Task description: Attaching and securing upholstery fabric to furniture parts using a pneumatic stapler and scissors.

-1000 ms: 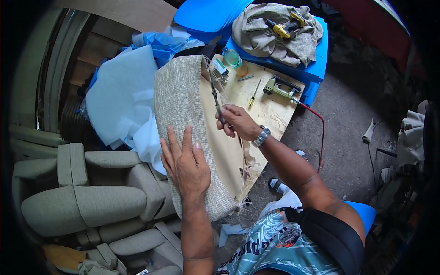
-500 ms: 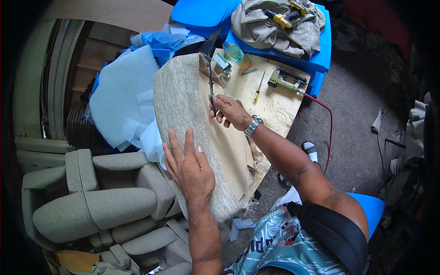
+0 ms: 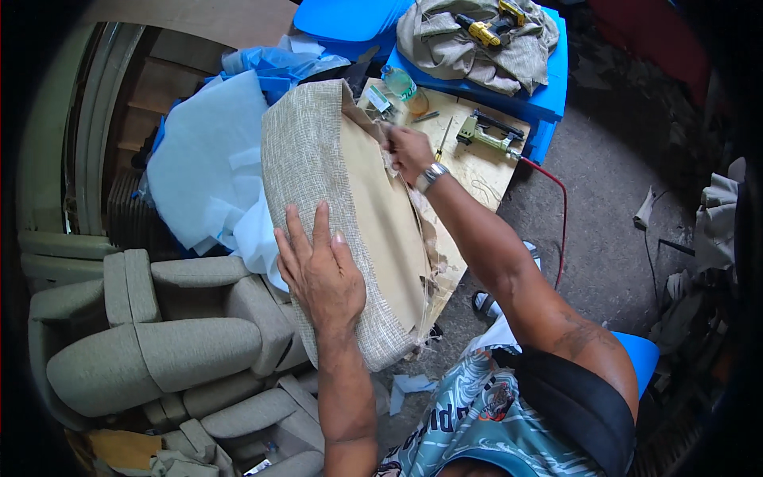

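Observation:
A cushion-like panel (image 3: 377,199) with a tan board or backing lies tilted over the work table, woven beige fabric (image 3: 306,127) wrapped over its left side. My left hand (image 3: 326,274) rests flat on this fabric, fingers spread. At the panel's far right edge, my right hand (image 3: 410,153) is closed beside the raised, frayed fabric flap (image 3: 362,119). What its fingers hold is hidden and slightly blurred; the scissors seen earlier do not show. Loose threads and torn scraps hang along the panel's right edge.
On the plywood table (image 3: 469,171) are a green staple gun (image 3: 489,135) with a red air hose (image 3: 564,215), a screwdriver (image 3: 443,139) and a bottle (image 3: 400,83). A yellow drill (image 3: 478,30) lies on bunched fabric behind. White batting (image 3: 211,159) and grey sofa pieces (image 3: 203,358) are at left.
My right hand has moved slightly up and right to the flap, its fingers closing, and the scissors have gone from sight. My left hand stays on the fabric; the whole view has shifted slightly.

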Demonstrator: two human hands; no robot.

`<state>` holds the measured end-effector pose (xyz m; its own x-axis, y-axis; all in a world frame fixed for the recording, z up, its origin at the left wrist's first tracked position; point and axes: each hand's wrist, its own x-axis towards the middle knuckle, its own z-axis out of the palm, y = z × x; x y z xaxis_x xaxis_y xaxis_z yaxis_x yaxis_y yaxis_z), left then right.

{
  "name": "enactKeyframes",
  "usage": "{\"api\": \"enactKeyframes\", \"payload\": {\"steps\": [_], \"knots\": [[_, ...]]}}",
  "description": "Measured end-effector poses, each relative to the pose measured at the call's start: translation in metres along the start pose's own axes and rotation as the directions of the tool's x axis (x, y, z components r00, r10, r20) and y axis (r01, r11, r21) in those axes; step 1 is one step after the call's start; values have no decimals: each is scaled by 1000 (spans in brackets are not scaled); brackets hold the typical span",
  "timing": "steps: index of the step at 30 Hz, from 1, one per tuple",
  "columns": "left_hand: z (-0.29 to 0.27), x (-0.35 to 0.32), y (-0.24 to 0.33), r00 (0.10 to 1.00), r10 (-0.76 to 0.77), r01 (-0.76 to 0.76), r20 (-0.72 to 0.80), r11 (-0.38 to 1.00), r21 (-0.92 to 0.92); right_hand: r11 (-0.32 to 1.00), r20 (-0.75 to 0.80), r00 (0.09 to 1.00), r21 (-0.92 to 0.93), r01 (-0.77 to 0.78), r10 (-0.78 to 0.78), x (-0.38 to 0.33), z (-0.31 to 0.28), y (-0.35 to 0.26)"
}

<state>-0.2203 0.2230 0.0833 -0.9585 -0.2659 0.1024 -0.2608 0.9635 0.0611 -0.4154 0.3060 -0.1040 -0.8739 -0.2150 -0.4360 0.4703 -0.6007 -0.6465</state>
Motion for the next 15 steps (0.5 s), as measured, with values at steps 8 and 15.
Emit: {"api": "enactKeyframes", "payload": {"steps": [8, 15], "knots": [[5, 1, -40, 993, 23, -31, -113, 997, -64, 864, 5, 880, -192, -465, 475, -142, -180, 68], [30, 10, -64, 974, 45, -94, -222, 972, -216, -371, -264, 943, -912, -176, 203, -271, -322, 29]]}}
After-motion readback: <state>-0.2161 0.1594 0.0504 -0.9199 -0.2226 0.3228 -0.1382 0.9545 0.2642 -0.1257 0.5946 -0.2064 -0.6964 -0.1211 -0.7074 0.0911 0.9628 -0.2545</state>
